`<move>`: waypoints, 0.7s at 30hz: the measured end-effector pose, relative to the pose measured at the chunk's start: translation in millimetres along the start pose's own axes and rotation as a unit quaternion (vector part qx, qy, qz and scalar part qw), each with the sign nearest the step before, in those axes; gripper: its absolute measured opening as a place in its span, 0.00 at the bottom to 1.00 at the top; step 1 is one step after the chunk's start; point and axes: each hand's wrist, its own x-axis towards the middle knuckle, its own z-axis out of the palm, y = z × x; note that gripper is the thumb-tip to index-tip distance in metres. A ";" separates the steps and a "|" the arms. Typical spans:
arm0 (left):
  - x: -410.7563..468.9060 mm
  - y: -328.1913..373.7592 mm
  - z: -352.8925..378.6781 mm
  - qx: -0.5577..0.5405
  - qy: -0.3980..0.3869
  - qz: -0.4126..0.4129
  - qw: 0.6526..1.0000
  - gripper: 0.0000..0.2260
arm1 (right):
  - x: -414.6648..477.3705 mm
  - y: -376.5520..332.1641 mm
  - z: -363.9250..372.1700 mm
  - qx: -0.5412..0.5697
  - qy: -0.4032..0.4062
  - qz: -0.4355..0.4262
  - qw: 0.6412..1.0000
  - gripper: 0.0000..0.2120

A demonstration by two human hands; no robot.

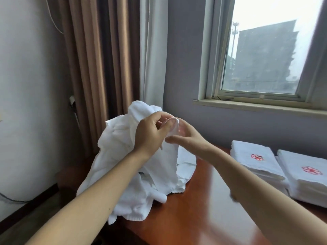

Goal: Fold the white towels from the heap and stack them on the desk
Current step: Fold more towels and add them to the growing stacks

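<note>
A heap of crumpled white towels (138,190) lies on the left end of the reddish wooden desk (203,209). One white towel (116,138) is lifted above the heap. My left hand (150,133) grips its upper edge with curled fingers. My right hand (184,135) is just to the right, its fingers pinching the same edge near a corner (174,127). Two stacks of folded white towels with red flower emblems (254,160) (307,175) sit on the desk's right side.
A wall with a window (261,50) stands behind the desk. Brown and white curtains (109,59) hang at the back left. A dark cable (10,199) runs along the wall at the left. Bare desk shows between the heap and the stacks.
</note>
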 end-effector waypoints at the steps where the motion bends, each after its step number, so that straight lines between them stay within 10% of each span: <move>1: -0.9 8.8 7.4 -0.017 -0.005 0.005 1.000 0.04 | -6.4 -1.9 -4.5 -0.007 0.003 -0.003 1.000 0.22; 6: -8.3 44.9 40.8 -0.040 -0.049 0.045 0.997 0.04 | -41.2 -17.0 -31.3 -0.084 0.117 0.004 0.989 0.06; 13: -39.2 87.4 95.3 -0.079 -0.147 0.065 0.984 0.09 | -114.1 -36.6 -62.8 -0.067 0.216 0.110 0.968 0.12; 21: -105.4 146.7 172.6 -0.045 -0.215 0.133 0.967 0.19 | -234.2 -82.5 -118.2 -0.043 0.523 0.127 0.841 0.17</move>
